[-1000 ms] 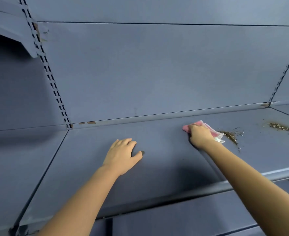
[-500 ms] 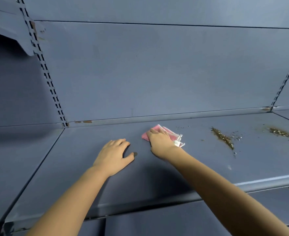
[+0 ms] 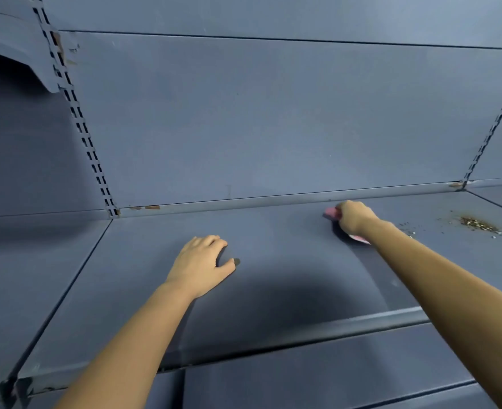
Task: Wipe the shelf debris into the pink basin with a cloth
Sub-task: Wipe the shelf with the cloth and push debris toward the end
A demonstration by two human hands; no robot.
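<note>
Two bare hands rest on a grey-blue metal shelf point(image 3: 288, 261) seen from above and in front. The left hand point(image 3: 201, 262) lies palm down near the middle of the shelf, fingers loosely curved and spread, thumb out to the side, grasping nothing. The right hand point(image 3: 353, 216) reaches farther back, close to the rear edge where the shelf meets the back panel point(image 3: 273, 119), and is pressed down on a pink cloth point(image 3: 332, 213). Only bits of the cloth show: a pink corner sticking out past the fingers on the left side and a paler edge under the wrist. The fingers are curled over it, clenched on the cloth against the shelf surface.

To the right of that hand, a pile of brownish debris point(image 3: 478, 224) sits on the shelf, well apart from the cloth, with a thin scatter of small crumbs point(image 3: 407, 227) between the pile and the forearm. The pink basin does not appear in this view.

A slotted upright point(image 3: 78, 122) runs up the back panel on the left, and another slotted upright point(image 3: 492, 131) climbs on the right. Small rust-coloured marks point(image 3: 148, 207) sit along the rear lip just right of the left upright. Shadows of both arms fall across the front part of the shelf.
</note>
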